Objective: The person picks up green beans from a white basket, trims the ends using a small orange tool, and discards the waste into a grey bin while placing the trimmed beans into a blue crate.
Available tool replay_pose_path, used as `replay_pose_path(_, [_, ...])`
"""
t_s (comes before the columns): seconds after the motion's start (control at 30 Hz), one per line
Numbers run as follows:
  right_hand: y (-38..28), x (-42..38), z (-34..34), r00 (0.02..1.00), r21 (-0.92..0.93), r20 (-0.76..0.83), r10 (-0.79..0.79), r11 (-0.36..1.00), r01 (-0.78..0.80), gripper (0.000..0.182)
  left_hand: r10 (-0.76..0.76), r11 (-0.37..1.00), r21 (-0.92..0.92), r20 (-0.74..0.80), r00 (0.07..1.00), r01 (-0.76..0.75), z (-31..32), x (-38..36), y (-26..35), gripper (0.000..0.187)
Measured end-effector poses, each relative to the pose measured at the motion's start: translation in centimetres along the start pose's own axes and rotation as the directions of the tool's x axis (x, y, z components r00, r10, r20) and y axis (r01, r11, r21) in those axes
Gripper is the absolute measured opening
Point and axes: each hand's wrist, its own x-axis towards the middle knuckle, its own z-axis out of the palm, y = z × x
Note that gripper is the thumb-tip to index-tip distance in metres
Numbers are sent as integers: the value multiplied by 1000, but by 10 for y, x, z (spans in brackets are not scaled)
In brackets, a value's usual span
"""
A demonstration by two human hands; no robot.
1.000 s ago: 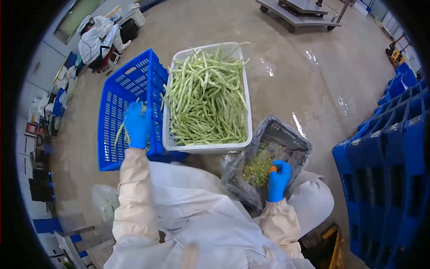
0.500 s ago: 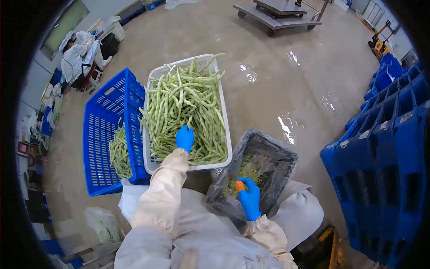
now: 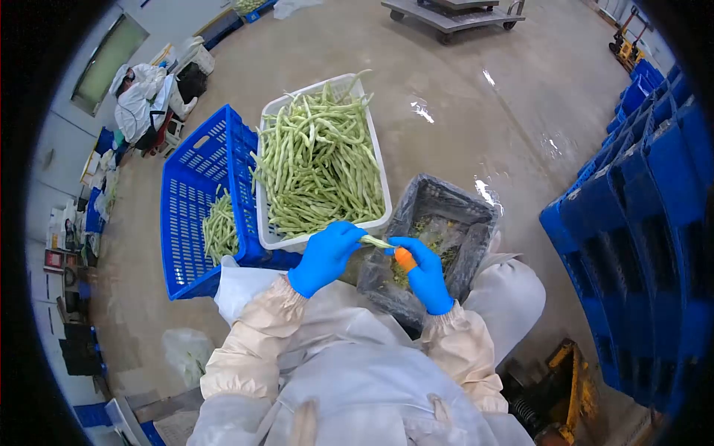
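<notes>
My left hand [image 3: 325, 256], in a blue glove, is closed round a green bean [image 3: 375, 241] that sticks out toward the right. At the bean's free end my right hand [image 3: 424, 273], also blue-gloved, pinches with its fingertips. An orange, rounded cover [image 3: 404, 259] sits at my right thumb. Just beyond my left hand stands a white crate [image 3: 381, 175] heaped with long green beans [image 3: 316, 163]. Below my right hand is a bin lined with dark plastic [image 3: 476, 256], with small green scraps [image 3: 428, 241] in it.
To the left leans a blue slatted crate [image 3: 195, 215] holding some green beans [image 3: 220, 230]. Blue pallets [image 3: 632, 245] are stacked at the right. A wheeled metal platform [image 3: 450, 18] stands at the back; another person [image 3: 143, 100] sits at the far left. The floor [image 3: 446, 134] has shiny wet patches.
My left hand has come out of the bean heap toward me, with a bean in it. My right hand has risen to meet it, and the view has shifted slightly.
</notes>
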Motion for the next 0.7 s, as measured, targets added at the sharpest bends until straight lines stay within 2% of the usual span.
replay_pose_path(0.3, [-3,-9,2,988,60,150,26,998,-35,20,-14,996,88,5,1000,14,-9,-13,16,25])
replay_pose_path(0.43, [6,-10,4,991,56,128,24,998,-31,15,-53,996,77,6,999,53,-6,-16,20,25])
replay_pose_path(0.5, [7,-10,10,998,284,21,63,957,-67,13,-71,996,60,8,997,71,8,-21,15,26])
replay_pose_path(0.53, [7,-11,14,998,284,22,63,956,-67,13,-116,979,-171,-14,993,111,22,-24,10,25])
replay_pose_path(0.57, [6,-13,19,994,400,40,102,910,-109,13,-163,908,-394,-26,986,140,35,-28,4,23])
replay_pose_path(0.6, [6,-13,21,989,507,63,138,849,-150,13,-164,908,-394,-29,986,140,37,-28,11,23])
replay_pose_path(0.63, [5,-13,20,989,505,63,136,850,-149,13,-296,621,-734,106,949,275,38,-28,18,22])
replay_pose_path(0.67, [5,-12,18,992,379,72,109,916,-128,14,-348,199,-910,282,894,364,38,-27,23,21])
replay_pose_path(0.7, [5,-13,17,993,247,85,85,963,-103,15,-347,197,-910,283,894,364,37,-27,24,21])
